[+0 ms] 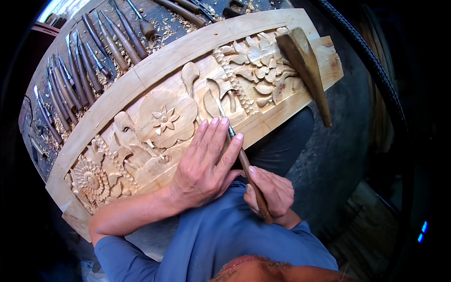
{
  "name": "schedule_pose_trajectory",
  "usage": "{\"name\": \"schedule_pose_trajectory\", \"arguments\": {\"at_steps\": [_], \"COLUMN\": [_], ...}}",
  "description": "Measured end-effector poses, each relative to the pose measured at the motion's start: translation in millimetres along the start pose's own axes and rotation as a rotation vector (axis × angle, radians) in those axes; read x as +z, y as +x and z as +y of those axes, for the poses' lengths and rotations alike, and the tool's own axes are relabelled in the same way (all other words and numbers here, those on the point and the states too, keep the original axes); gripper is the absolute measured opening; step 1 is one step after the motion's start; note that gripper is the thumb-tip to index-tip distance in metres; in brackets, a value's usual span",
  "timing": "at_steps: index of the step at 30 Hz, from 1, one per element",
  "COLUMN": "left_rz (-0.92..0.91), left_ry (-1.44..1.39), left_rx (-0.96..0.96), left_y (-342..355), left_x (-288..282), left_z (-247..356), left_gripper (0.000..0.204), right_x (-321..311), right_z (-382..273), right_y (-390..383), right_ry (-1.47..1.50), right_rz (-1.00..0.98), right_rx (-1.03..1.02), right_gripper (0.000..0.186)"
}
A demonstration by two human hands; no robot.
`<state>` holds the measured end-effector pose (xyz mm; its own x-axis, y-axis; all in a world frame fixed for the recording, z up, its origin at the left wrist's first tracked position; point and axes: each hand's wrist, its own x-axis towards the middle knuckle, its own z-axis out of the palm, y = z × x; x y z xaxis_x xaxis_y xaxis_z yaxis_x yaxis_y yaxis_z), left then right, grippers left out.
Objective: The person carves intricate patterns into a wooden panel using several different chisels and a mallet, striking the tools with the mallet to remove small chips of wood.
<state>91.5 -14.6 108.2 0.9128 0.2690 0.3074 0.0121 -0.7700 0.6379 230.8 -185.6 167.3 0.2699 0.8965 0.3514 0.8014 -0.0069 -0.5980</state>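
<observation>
A carved pale wood panel (162, 120) with flower, leaf and rounded vase-like reliefs lies slanting before me. My right hand (272, 190) is closed around the brown wooden handle of a chisel (247, 165). Its metal blade rests on a curved leaf shape right of the vase-like relief. My left hand (202, 162) lies with fingers stretched over the panel; its index fingertip rests on the chisel near the ferrule, and the shank shows between index and middle fingers. The cutting edge is too small to make out exactly.
A wooden mallet (303, 61) lies across the panel's right end, its handle overhanging the near edge. Several carving chisels (77, 77) lie along the far side among wood shavings (162, 35). A thick dark braided cable (369, 58) hangs at the right.
</observation>
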Motion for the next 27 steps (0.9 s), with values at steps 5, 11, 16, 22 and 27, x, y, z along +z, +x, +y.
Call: {"name": "schedule_pose_trajectory", "arguments": {"at_steps": [5, 11, 16, 22, 27], "left_rz": [0.0, -0.015, -0.022, -0.041, -0.009], "left_ry": [-0.014, -0.035, -0.062, -0.055, -0.037], "left_rx": [0.007, 0.004, -0.006, -0.012, -0.011], "left_y": [0, 2, 2, 5, 4], "left_x": [-1, -4, -5, -9, -6], "left_z": [0, -2, -2, -1, -1], "left_gripper": [0.084, 0.087, 0.088, 0.086, 0.082], "right_x": [-3, 1, 5, 11, 17], "right_z": [-1, -2, -3, -1, -4], "right_y": [2, 2, 0, -5, -8], "right_ry": [0.001, -0.022, -0.038, -0.036, -0.067], "right_rz": [-0.011, -0.009, -0.003, -0.003, -0.011], "right_rx": [-0.001, -0.012, -0.015, -0.033, -0.052], "right_gripper": [0.039, 0.041, 0.041, 0.043, 0.044]}}
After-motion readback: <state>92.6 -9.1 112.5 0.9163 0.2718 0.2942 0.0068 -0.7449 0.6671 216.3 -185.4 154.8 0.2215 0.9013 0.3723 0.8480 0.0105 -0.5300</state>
